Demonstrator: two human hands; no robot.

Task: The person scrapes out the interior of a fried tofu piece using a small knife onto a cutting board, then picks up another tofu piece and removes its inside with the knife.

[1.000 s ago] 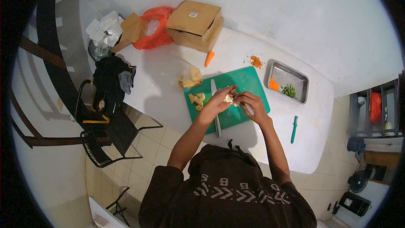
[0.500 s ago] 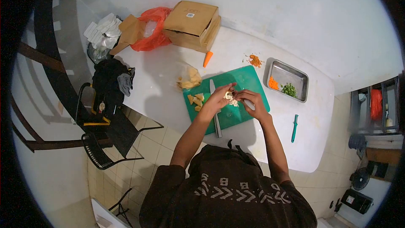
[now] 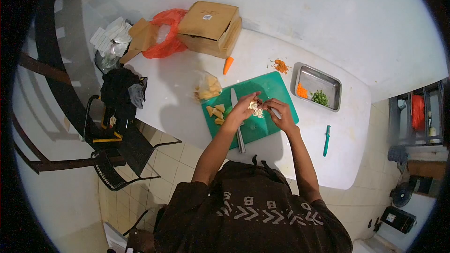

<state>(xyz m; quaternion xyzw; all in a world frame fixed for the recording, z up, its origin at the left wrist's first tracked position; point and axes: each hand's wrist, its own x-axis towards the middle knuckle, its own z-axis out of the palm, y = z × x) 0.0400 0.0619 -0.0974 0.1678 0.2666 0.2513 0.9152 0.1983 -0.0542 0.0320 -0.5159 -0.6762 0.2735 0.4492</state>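
My left hand (image 3: 244,107) is closed loosely around small pale food pieces (image 3: 253,105) above the green cutting board (image 3: 276,89). Close by on its right, my right hand (image 3: 280,115) has its fingertips pinched together by those pieces; what they grip is too small to name. A heap of pale bits (image 3: 258,113) lies on the board below the hands. Under my left wrist rests a knife (image 3: 241,140), its handle toward me. Yellowish chunks (image 3: 216,114) sit at the board's left side.
Behind the board are a bag of yellowish pieces (image 3: 208,88), a carrot piece (image 3: 228,65) and orange scraps (image 3: 281,66). A metal tray (image 3: 338,94) holds diced orange and chopped green bits. A green peeler (image 3: 326,140) lies at right. Cardboard box (image 3: 206,23) stands against the wall.
The fingers of my right hand have shifted slightly beside the pale pieces. My left hand stays in nearly the same place. The whole view has moved a little.
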